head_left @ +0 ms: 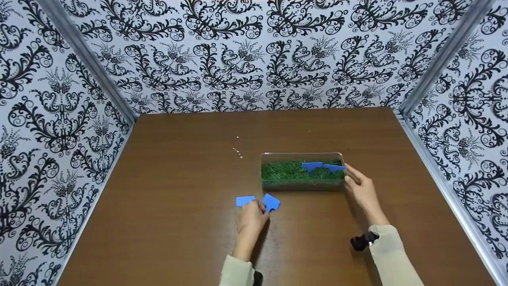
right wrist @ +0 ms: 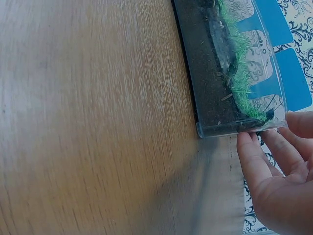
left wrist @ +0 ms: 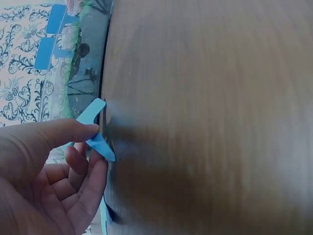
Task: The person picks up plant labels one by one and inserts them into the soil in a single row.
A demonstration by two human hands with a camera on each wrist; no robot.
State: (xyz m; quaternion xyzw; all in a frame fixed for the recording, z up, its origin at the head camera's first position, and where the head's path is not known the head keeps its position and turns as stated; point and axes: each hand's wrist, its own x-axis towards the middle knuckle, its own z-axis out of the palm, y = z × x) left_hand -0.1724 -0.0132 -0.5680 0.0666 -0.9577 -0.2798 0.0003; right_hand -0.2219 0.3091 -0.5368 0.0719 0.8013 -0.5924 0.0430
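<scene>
My left hand [head_left: 251, 216] pinches a blue T-shaped plant label [left wrist: 99, 144] between thumb and fingers, low over the table just in front of the clear box [head_left: 303, 186]. A second blue label [head_left: 245, 200] lies beside that hand, to its left. Artificial-looking green grass over dark soil fills the box. Two more blue labels [head_left: 312, 165] stand in the grass toward its right end, their broad heads up. My right hand [head_left: 363, 192] rests its fingertips against the box's right end wall, fingers fairly straight in the right wrist view.
The brown wooden table [head_left: 178, 178] is enclosed by walls with black-and-white scroll patterns [head_left: 246, 51] and grey metal corner posts [head_left: 440, 55]. Small pale specks [head_left: 238, 152] lie on the table to the left behind the box.
</scene>
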